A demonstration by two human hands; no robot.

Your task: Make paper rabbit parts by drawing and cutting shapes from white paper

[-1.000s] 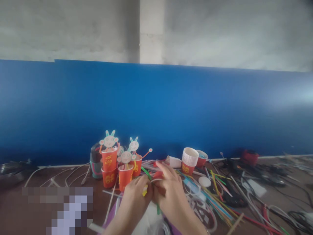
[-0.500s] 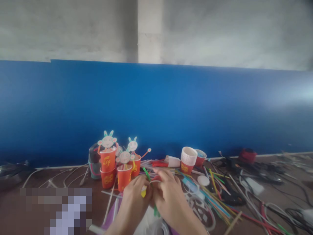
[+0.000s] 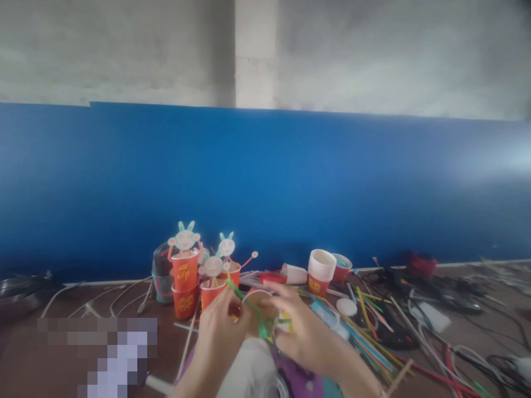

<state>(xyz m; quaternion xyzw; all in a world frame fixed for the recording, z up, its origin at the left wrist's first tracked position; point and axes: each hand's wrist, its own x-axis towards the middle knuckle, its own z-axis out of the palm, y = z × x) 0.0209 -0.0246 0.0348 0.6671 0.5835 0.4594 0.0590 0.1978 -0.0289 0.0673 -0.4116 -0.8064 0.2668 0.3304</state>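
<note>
A paper cup [image 3: 258, 301], its open mouth facing me, stands between my hands at the bottom centre. A green straw [image 3: 255, 309] with bends runs across that mouth. My left hand [image 3: 224, 326] pinches the upper left part of the green straw at the cup's left side. On the right, my right hand [image 3: 296, 320] has its fingers spread around the cup's right side, with the thumb low beside it. Whether its fingertips press on the cup is blurred. Left of the cup, red cups [image 3: 185, 273] hold paper rabbit faces [image 3: 185, 239] with straw arms.
A stack of cups [image 3: 321, 271] stands behind my right hand. Loose coloured straws [image 3: 369, 345], a white lid [image 3: 346, 307] and black cables [image 3: 468, 354] spread over the right. A blue partition [image 3: 265, 188] rises behind the table.
My hands have moved apart, and the cup's mouth with the green straw across it has come into view. My right hand's fingers have opened out. The camera view has shifted slightly.
</note>
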